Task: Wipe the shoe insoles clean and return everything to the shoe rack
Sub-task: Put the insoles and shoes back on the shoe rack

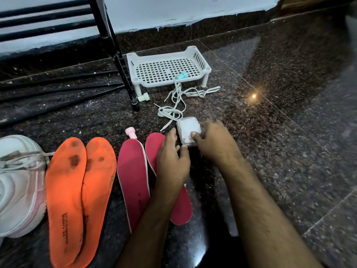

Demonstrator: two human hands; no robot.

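The right hand (209, 141) grips a clear plastic container (188, 131). The left hand (172, 159), fingers curled, touches its near-left edge above the red insoles (133, 176).

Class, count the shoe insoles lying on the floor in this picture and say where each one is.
4. Two orange insoles lie side by side right of the white shoe; two pink insoles lie right of those, the rightmost partly hidden under the left hand.

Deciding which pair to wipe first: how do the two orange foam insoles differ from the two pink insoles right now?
The orange foam insoles show dark stains near the toes and printed lettering at the heels; the pink insoles look fairly even in colour, with pale edges. The orange pair lies fully uncovered; the left hand and forearm cover part of one pink insole. Both pairs lie flat on the dark floor, toes away from the person.
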